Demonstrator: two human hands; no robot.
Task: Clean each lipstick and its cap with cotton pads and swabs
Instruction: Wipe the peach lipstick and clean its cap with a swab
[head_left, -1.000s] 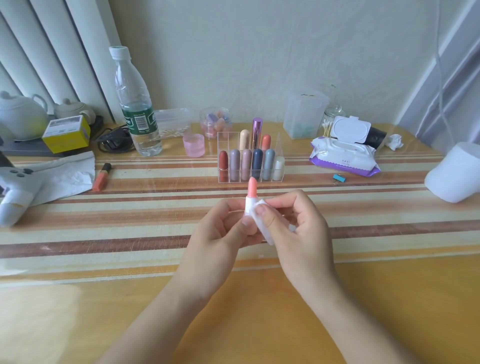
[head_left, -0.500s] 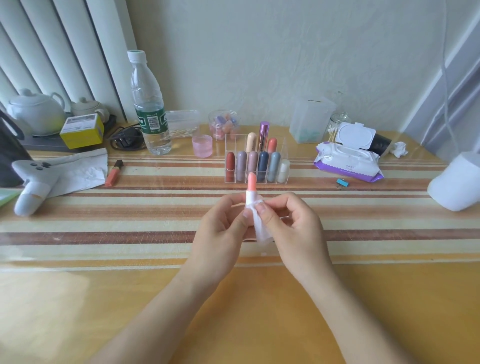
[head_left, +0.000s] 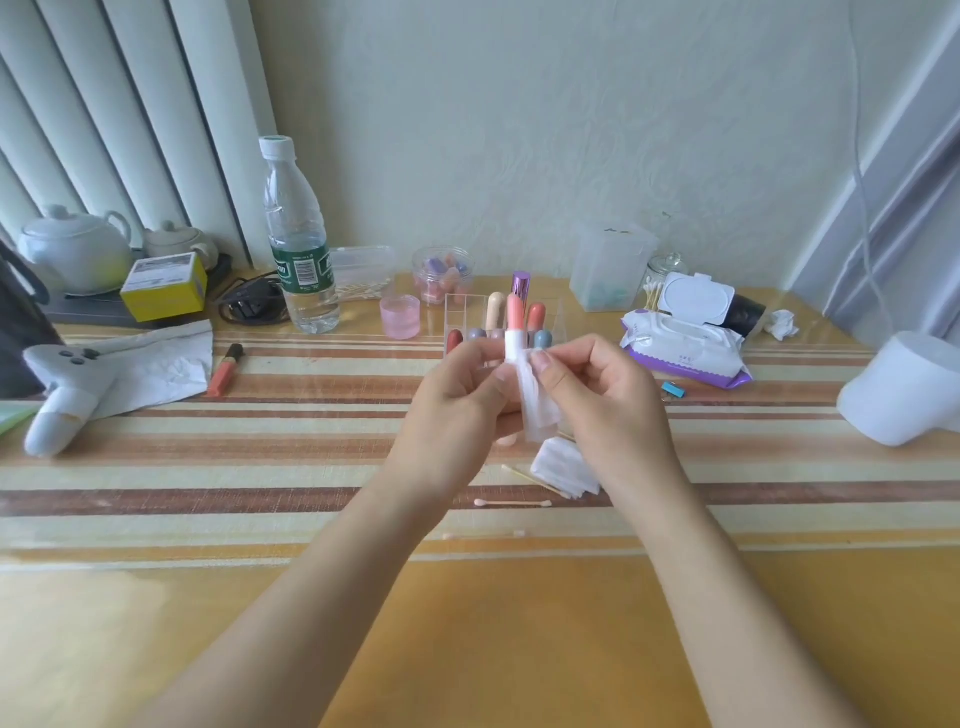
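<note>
Organizer (head_left: 467, 307) behind, partly hidden by hands. Swabs (head_left: 511, 503), spare pads (head_left: 563, 467) beneath. Left hand (head_left: 457, 410) pinches lipstick (head_left: 514, 327), upright, tip up. Right hand (head_left: 608, 400) pinches pad (head_left: 537, 410) against its tube.

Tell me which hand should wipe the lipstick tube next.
Probably the right. The right hand pinches the thin white cotton pad against the white-tubed peach-pink lipstick, while the left hand grips the lipstick lower down, steadying it upright.

Bright, soft, even daylight; faint shadows; pale glare across the glossy tabletop (head_left: 78, 597) at lower left; slightly blurred throughout; bowed at the edges.
</note>
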